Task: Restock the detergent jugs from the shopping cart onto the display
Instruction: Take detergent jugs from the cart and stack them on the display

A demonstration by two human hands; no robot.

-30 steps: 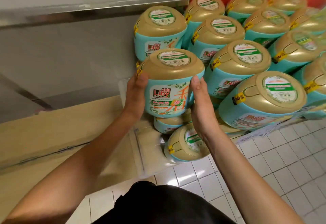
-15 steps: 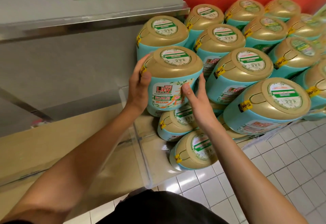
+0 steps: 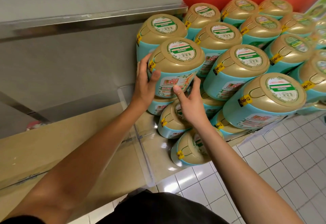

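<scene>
Your left hand [image 3: 144, 84] clasps the left flank of one teal detergent jug [image 3: 176, 61], its glossy gold domed lid facing up, at the stack's front-left corner above lower jugs. Your right hand [image 3: 191, 105] cups its lower right, thumb on the label. Over a dozen matching jugs [image 3: 243, 68] crowd the beige display [image 3: 155, 160].

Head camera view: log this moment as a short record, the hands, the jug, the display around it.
held jug: teal, gold lid, tilted, at the left end of the stacked jugs
left hand: grips its left side, thumb on front
right hand: grips its lower right, thumb on the label
stacked jugs: same kind, in rows, lids toward the camera
clear divider: left of the stack
floor: white tiles
</scene>
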